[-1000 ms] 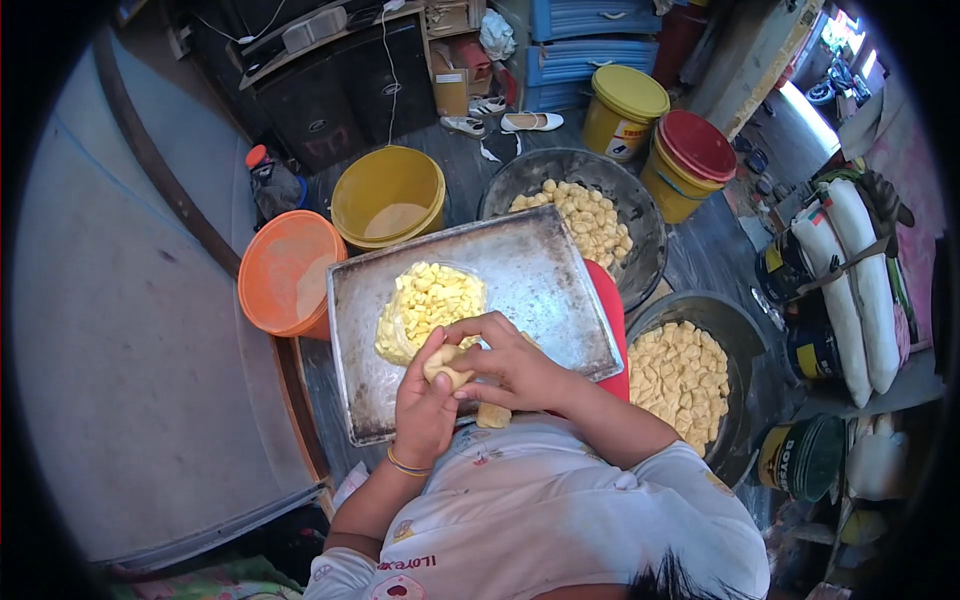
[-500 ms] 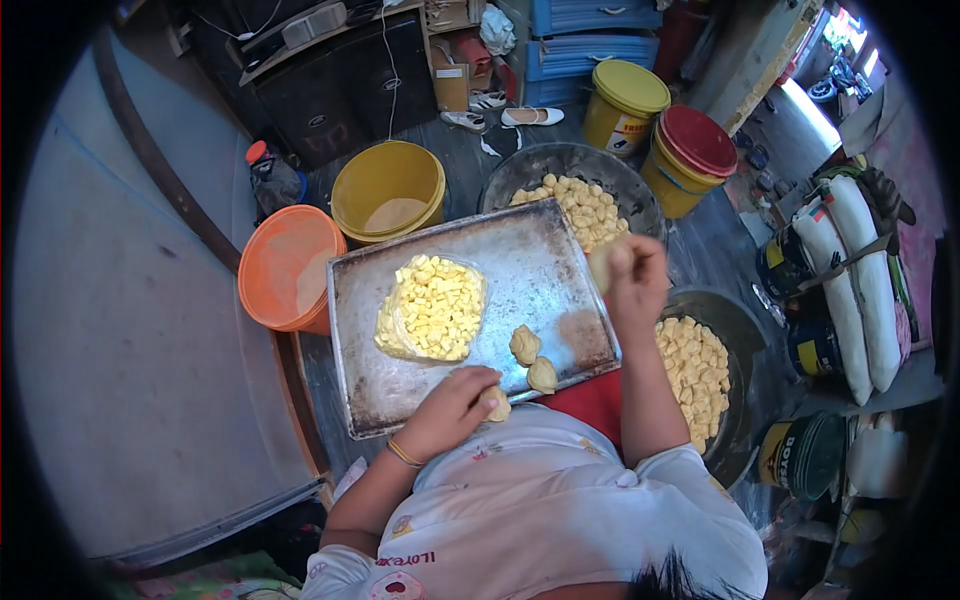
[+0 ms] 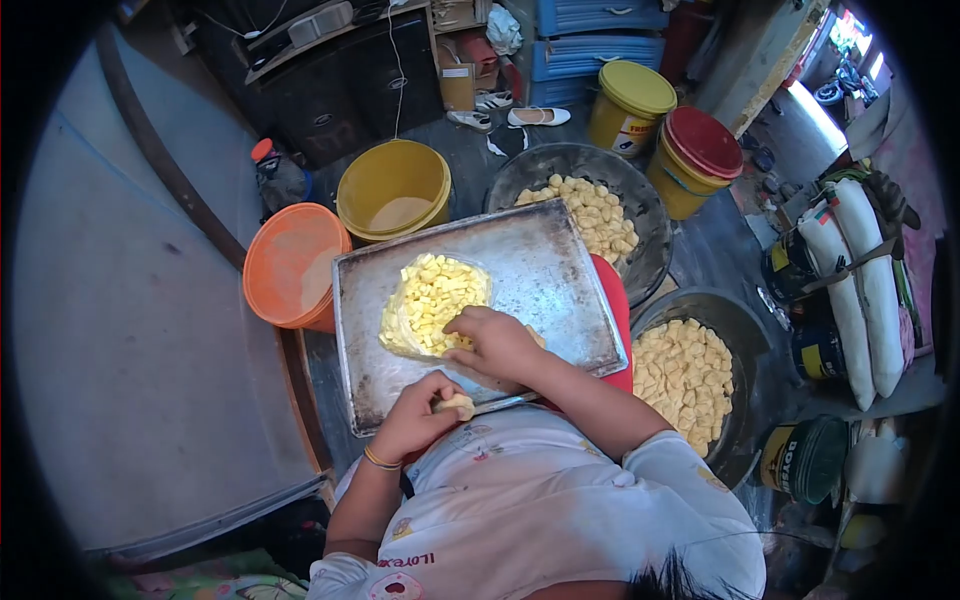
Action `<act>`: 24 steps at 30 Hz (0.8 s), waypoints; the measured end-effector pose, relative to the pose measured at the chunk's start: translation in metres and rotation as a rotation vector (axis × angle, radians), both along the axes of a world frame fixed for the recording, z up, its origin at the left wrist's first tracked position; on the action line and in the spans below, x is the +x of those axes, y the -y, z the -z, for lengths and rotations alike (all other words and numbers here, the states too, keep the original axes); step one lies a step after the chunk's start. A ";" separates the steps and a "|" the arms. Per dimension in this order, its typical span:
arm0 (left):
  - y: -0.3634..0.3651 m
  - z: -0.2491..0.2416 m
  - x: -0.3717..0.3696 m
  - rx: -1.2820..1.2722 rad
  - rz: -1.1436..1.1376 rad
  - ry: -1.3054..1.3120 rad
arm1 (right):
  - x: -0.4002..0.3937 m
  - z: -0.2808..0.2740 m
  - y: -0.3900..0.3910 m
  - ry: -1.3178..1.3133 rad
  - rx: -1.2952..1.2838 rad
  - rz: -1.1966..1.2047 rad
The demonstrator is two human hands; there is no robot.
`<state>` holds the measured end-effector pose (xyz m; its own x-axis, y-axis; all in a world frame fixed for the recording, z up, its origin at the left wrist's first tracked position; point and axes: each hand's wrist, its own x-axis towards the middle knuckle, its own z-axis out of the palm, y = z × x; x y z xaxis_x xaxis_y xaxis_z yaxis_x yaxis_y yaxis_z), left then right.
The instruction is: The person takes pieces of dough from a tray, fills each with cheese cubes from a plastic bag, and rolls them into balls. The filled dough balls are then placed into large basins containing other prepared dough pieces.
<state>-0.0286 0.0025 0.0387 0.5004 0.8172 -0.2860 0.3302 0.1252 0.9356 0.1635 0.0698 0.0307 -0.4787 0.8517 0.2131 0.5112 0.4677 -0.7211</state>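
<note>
My left hand (image 3: pixel 408 418) is closed around a small dough ball (image 3: pixel 457 405) at the near edge of a worn metal baking tray (image 3: pixel 540 245). On the tray, my right hand (image 3: pixel 500 345) reaches to the lower right side of an open clear plastic bag of pale yellow cubes (image 3: pixel 435 290), possibly cheese. Its thumb and fingers are apart, with the fingertips at the cubes. Dough pieces lie on the tray behind that hand, mostly hidden by it.
Beyond the tray stands a dark basin of dough balls (image 3: pixel 590 215); a second basin (image 3: pixel 745 340) at right holds more. An orange bucket (image 3: pixel 290 260) and a yellow bucket (image 3: pixel 400 190) stand at left. Lidded buckets (image 3: pixel 630 105) are at the back.
My right hand has come from above the tray's right side, leftward to the bag of cubes. My left hand has shifted slightly left, still holding dough.
</note>
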 end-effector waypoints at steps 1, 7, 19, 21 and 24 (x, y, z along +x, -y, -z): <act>0.001 0.002 -0.003 -0.065 -0.112 0.146 | -0.005 0.005 0.000 0.016 0.007 0.002; 0.001 -0.001 -0.004 -0.208 -0.477 0.490 | 0.000 0.007 -0.007 0.007 -0.195 0.034; -0.011 -0.002 0.016 -0.243 -0.709 0.906 | -0.006 -0.026 0.018 -0.499 -0.065 0.050; -0.011 0.001 0.021 -0.204 -0.701 0.919 | -0.008 -0.030 0.022 -0.446 0.091 0.029; -0.011 -0.001 0.027 -0.084 -0.693 0.816 | -0.003 -0.035 0.023 -0.540 0.153 0.107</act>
